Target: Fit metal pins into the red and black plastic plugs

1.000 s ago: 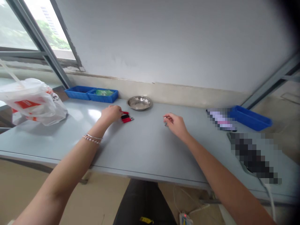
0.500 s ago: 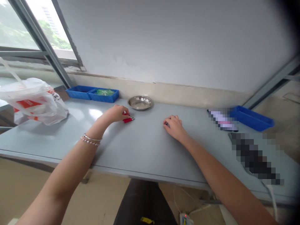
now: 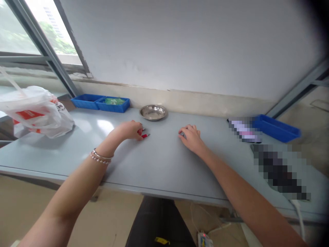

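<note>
My left hand is closed over several red pens with silver tips, low at the tabletop left of the middle. One red pen sticks out past my thumb, its tip pointing right. Other silver tips show between the fingers, and my palm hides the rest. My right hand rests on the table further right with its fingers curled. A small dark grey thing shows between thumb and fingers there, too covered to name. Behind both hands stands a round metal dish.
Two blue trays stand along the wall at the left, one with green packets. A white plastic bag sits at the far left. On the right are a phone-like thing, a blurred-out dark thing and a blue tray.
My left hand has shifted slightly right and nearer to me, covering more of the red pens, whose tips now lie more spread. My right hand has stayed almost still.
</note>
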